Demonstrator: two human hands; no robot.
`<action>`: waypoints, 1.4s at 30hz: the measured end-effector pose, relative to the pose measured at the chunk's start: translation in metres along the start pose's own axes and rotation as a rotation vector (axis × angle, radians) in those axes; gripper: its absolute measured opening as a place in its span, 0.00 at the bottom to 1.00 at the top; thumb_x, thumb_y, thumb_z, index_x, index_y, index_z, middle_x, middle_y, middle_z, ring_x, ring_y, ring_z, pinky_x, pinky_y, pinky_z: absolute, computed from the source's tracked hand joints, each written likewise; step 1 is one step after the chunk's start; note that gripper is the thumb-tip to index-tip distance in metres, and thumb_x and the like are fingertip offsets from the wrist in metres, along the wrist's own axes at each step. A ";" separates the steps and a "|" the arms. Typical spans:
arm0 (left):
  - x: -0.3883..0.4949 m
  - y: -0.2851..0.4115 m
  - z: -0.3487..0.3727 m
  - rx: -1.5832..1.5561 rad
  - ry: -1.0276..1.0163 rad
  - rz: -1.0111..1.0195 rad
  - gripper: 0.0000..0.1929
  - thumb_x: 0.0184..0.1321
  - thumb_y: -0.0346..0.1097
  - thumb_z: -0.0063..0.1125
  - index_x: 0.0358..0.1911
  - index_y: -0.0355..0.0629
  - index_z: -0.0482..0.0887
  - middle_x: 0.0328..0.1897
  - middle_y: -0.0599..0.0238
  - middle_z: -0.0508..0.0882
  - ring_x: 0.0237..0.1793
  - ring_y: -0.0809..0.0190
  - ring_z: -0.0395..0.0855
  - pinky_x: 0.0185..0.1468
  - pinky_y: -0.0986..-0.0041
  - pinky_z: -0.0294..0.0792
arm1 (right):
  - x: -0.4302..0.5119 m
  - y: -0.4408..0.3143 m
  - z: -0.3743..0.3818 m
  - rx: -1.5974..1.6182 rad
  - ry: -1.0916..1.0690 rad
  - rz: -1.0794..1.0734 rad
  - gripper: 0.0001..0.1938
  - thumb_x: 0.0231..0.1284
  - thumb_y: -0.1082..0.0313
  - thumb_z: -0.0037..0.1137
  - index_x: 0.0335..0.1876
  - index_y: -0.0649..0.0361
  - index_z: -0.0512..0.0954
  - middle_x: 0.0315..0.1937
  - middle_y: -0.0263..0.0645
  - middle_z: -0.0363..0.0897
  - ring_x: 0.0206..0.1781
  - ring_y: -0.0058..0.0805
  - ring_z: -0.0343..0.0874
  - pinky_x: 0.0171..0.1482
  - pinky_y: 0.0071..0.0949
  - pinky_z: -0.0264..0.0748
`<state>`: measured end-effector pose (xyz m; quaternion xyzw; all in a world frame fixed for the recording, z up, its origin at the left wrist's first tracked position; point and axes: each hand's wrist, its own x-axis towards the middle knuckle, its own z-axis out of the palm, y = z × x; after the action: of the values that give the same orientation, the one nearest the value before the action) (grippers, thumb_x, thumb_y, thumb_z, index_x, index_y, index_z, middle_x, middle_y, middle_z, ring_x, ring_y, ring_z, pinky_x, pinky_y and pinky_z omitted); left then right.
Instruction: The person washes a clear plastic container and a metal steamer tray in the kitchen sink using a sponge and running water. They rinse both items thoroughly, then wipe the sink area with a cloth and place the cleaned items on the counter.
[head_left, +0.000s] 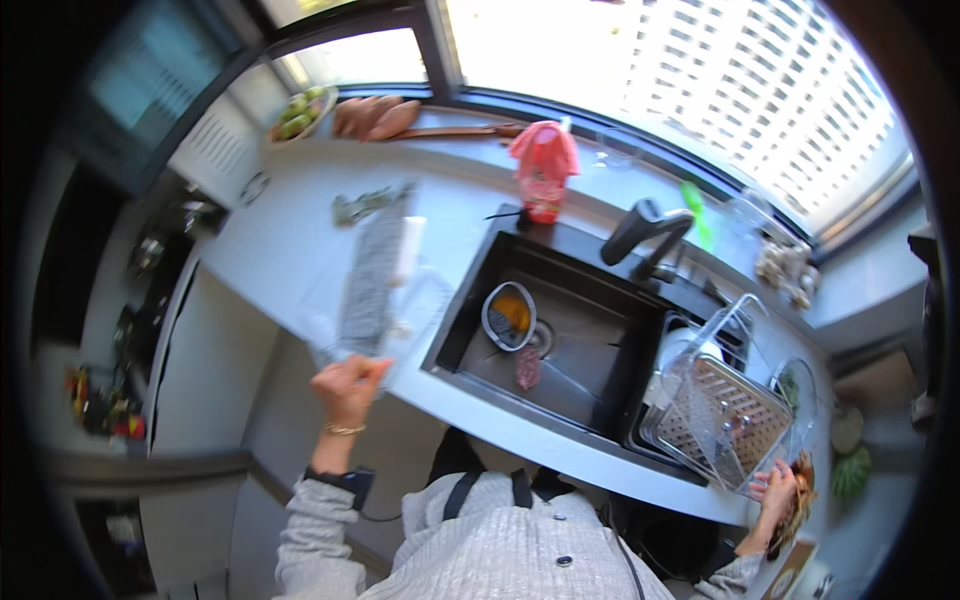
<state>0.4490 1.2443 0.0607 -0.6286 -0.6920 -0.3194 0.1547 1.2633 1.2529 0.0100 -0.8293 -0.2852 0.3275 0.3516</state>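
Observation:
My left hand (351, 388), with a bracelet at the wrist, is closed at the near edge of the white counter, at the end of a blurred grey-patterned strip (367, 281); clear plastic film lies around it, and whether the fingers grip either is unclear. Far to the right, my right hand (774, 487) is beside a wire rack's corner and a dry brown bundle (799, 502); its hold cannot be made out. Between the hands is a dark sink (570, 345) holding an oval bowl (509, 316) with something orange inside, and a pinkish piece (528, 367) near the drain.
A black faucet (645, 232) rises behind the sink. A plastic drying basket (731, 420) stands at its right end. Behind are a red bottle (544, 184) draped with a pink cloth, sweet potatoes (375, 118), a fruit bowl (300, 116) and garlic bulbs (786, 266).

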 end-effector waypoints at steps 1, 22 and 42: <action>0.005 -0.024 0.001 -0.007 0.006 -0.031 0.19 0.51 0.47 0.79 0.17 0.51 0.78 0.13 0.71 0.78 0.14 0.58 0.74 0.21 0.67 0.63 | -0.013 0.012 -0.001 -0.010 0.110 0.051 0.20 0.75 0.67 0.41 0.69 0.55 0.70 0.30 0.42 0.86 0.18 0.29 0.81 0.17 0.28 0.76; 0.106 -0.336 0.032 -0.116 -0.120 -0.443 0.07 0.69 0.36 0.63 0.36 0.41 0.86 0.34 0.62 0.92 0.29 0.69 0.88 0.33 0.77 0.77 | -0.078 0.060 0.134 -0.498 0.855 -0.230 0.40 0.66 0.59 0.62 0.78 0.64 0.54 0.76 0.57 0.57 0.79 0.49 0.56 0.78 0.41 0.52; 0.196 -0.520 0.100 0.105 0.042 -0.072 0.15 0.59 0.47 0.73 0.22 0.49 0.82 0.20 0.73 0.87 0.19 0.65 0.84 0.26 0.71 0.70 | -0.401 -0.378 0.803 -0.437 -0.900 -1.110 0.30 0.70 0.65 0.55 0.75 0.61 0.62 0.76 0.58 0.58 0.78 0.64 0.55 0.74 0.52 0.62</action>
<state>-0.0679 1.4566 -0.0221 -0.5876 -0.7264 -0.3014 0.1905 0.3245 1.5125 0.0057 -0.4001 -0.8369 0.3456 0.1416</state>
